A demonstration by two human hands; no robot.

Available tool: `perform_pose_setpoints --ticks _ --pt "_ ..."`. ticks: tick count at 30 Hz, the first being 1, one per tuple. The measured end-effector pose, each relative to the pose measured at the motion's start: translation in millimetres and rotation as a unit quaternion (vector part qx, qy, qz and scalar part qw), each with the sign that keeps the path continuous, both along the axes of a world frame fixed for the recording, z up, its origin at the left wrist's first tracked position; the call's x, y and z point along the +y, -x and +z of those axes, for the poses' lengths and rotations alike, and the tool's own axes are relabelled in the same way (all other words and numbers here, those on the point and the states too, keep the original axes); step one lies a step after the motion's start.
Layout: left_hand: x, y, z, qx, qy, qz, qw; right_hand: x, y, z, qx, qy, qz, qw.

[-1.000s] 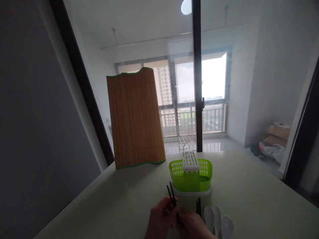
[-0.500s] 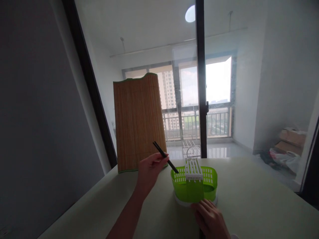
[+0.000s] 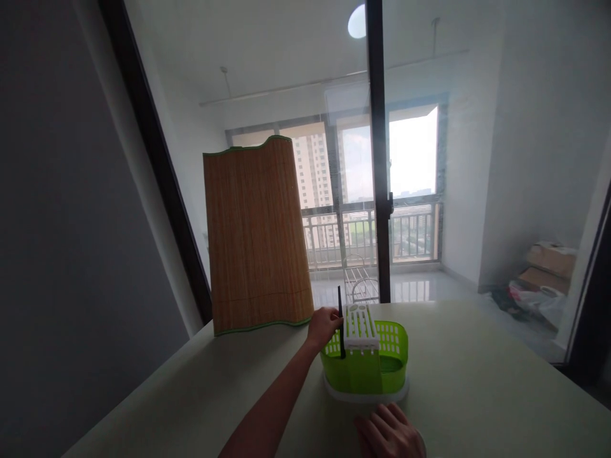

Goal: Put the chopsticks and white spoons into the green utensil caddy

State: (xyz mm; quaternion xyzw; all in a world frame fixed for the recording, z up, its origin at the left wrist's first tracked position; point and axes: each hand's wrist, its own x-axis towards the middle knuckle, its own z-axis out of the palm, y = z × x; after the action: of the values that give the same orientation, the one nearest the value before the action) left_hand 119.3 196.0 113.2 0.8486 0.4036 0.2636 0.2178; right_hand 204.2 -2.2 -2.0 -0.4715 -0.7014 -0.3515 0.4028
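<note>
My left hand (image 3: 324, 327) pinches a pair of black chopsticks (image 3: 342, 342), held almost upright at the left end of a green plastic basket (image 3: 365, 375). Their lower tips are inside the basket's rim. A white slotted holder (image 3: 361, 329) sits across the middle of the basket, just right of the chopsticks. The basket stands on a white base (image 3: 367, 397). In front of it, near the bottom of the view, my right hand (image 3: 392, 432) is closed with curled fingers, apart from the basket; anything inside it is hidden.
A brown bamboo mat (image 3: 258, 235) with green edging stands upright at the left back of the pale table (image 3: 458, 375). Behind the table are a dark-framed glass door (image 3: 377, 159) and a metal rack (image 3: 361, 286). Cardboard boxes (image 3: 548, 264) and bags lie at the right.
My left hand has moved right to the basket, and the chopsticks have turned from slanted to nearly upright. My right hand has drawn back from the basket's front. The view has shifted slightly.
</note>
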Motion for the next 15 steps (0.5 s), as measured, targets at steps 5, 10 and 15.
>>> perform_pose_setpoints --ticks 5,10,15 --pt "-2.9 -1.6 2.2 0.029 -0.030 0.018 0.999 -3.2 0.0 -0.5 0.008 0.035 0.007 0.999" --pt "-34.0 21.0 9.4 0.022 -0.110 0.066 0.991 -6.9 -6.7 -3.1 0.048 0.100 0.019 0.994" --pt "-107.3 64.6 -41.2 0.011 -0.121 0.140 0.983 -7.5 -12.6 -8.8 0.112 0.149 0.019 0.982"
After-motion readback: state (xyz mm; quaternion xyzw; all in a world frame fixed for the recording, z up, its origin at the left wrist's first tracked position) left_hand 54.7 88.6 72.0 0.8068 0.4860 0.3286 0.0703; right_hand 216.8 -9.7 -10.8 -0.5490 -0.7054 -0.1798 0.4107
